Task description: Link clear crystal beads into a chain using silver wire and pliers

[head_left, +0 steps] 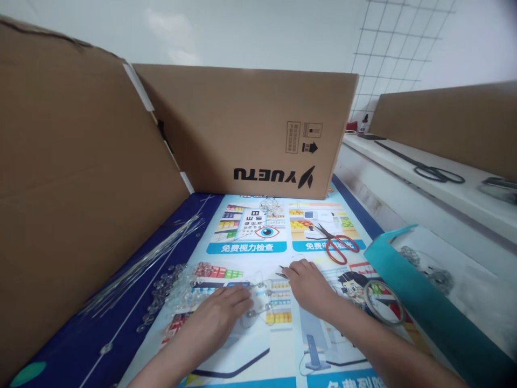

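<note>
My left hand point(220, 312) is closed, its fingertips on the near end of a beaded wire piece point(262, 306) with clear round beads. Part of that piece is hidden under the fingers. To its right, my right hand point(307, 284) is closed around tweezers point(284, 271); only two thin, slightly parted dark tips show, pointing left. Many loose clear beads point(177, 285) lie in a pile left of my left hand. Beyond my right hand rest scissors point(335, 242) with red handles, blades spread.
Long thin wires point(149, 258) lie along the left side. A roll of tape point(383, 303) sits near my right forearm. The teal box point(428, 302) at right holds wire pieces. Cardboard panels point(242, 129) stand behind and left. Black scissors point(432, 171) lie on a white ledge.
</note>
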A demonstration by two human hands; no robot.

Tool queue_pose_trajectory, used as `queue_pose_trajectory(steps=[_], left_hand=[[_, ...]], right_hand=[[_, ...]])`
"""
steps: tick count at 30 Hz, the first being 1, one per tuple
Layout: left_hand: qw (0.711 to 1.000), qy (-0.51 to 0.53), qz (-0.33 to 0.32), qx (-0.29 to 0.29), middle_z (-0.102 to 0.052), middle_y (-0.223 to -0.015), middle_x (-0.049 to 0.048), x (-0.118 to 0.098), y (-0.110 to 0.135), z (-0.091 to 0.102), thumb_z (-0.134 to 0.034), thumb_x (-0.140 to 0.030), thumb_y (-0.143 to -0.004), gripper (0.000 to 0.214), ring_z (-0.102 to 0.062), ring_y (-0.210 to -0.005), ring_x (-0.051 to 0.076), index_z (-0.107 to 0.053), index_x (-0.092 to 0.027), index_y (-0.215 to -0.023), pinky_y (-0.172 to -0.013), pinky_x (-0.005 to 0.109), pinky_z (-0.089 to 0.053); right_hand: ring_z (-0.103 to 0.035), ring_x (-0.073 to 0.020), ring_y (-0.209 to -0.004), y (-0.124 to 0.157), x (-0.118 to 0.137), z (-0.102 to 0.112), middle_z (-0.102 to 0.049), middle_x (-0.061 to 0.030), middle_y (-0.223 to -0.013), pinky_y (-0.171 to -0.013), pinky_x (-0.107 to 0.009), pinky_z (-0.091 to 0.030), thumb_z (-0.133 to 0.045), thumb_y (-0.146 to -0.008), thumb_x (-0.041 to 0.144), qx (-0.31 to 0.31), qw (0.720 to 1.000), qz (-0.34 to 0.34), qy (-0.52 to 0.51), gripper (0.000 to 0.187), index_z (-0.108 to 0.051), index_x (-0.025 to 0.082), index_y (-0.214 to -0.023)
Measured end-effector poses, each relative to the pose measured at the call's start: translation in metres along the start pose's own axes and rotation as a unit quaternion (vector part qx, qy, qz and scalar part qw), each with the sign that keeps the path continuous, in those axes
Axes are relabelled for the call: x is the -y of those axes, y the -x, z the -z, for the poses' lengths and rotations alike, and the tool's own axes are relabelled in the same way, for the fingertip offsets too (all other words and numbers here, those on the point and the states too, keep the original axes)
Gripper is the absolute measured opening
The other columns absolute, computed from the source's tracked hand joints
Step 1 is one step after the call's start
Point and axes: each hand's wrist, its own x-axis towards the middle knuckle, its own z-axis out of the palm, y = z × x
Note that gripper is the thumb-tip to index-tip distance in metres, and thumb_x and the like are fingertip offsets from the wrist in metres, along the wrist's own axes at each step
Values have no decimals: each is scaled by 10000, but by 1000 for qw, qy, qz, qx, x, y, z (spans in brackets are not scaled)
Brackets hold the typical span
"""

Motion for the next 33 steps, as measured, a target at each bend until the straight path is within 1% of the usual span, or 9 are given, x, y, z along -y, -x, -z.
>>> queue_pose_trajectory(steps=[4,8,12,14,16,21,25,29,33], left_hand=[[1000,-13,7,12,-608,-1094,39,-8,-4,7,-413,0,-794,418,-499,-1073,214,-593,-238,-1087,-934,375,-380],[1000,-13,10,3,-617,-977,44,-15,-7,11,-449,-31,-819,332,-517,-994,204,-607,-226,-1037,-892,340,-397],[998,-40,38,-3,-607,-933,56,-21,-10,6,-461,-44,-828,268,-517,-940,222,-618,-204,-977,-829,341,-414],[997,-57,53,-7,-604,-920,61,-26,-12,2,-447,-76,-851,232,-519,-913,230,-619,-199,-947,-809,353,-417],[995,-65,71,-14,-602,-910,62,-33,-15,-2,-419,-124,-882,215,-523,-911,238,-614,-198,-935,-802,362,-419],[985,-63,158,-36,-593,-923,70,-52,-27,-12,-345,-215,-925,254,-560,-898,235,-597,-187,-934,-708,321,-447],[976,-46,210,-43,-588,-982,71,-57,-36,-15,-356,-215,-913,245,-600,-852,208,-575,-188,-1017,-661,277,-448],[975,-8,218,-51,-570,-1071,64,-58,-38,-8,-371,-223,-899,240,-614,-862,199,-558,-208,-1048,-665,269,-451],[979,17,199,-52,-578,-1066,51,-70,-36,3,-368,-233,-894,220,-598,-918,209,-560,-231,-1002,-685,274,-450]], right_hand=[[-431,-257,-936,-2,-5,-6,-545,-121,-935,-834,-406,-308,-446,-774,62,0,999,-31,-36,307,-562,166,-1039],[-432,-253,-958,-3,-10,-3,-537,-106,-931,-875,-414,-294,-496,-738,95,-15,989,-60,-131,257,-575,157,-974],[-485,-195,-842,-5,-21,5,-545,-34,-854,-786,-348,-365,-541,-717,154,-36,950,-101,-293,257,-588,202,-965],[-500,-157,-716,-7,-27,11,-546,-1,-781,-683,-308,-398,-545,-735,209,-45,910,-128,-391,238,-591,217,-969],[-509,-137,-655,-8,-32,18,-556,9,-755,-622,-285,-409,-547,-756,274,-58,857,-156,-488,234,-584,216,-980],[-556,-139,-724,-5,-42,41,-598,-2,-809,-668,-293,-441,-520,-794,393,-107,696,-204,-680,236,-563,221,-950],[-577,-156,-759,0,-44,56,-615,-16,-786,-699,-319,-455,-490,-813,436,-93,588,-225,-771,248,-571,203,-843],[-591,-179,-810,8,-37,72,-625,-45,-820,-720,-350,-458,-479,-833,416,-60,522,-230,-819,266,-586,176,-877],[-583,-174,-902,22,-27,80,-634,-42,-917,-763,-327,-444,-483,-838,360,-60,488,-222,-842,212,-579,191,-924]])
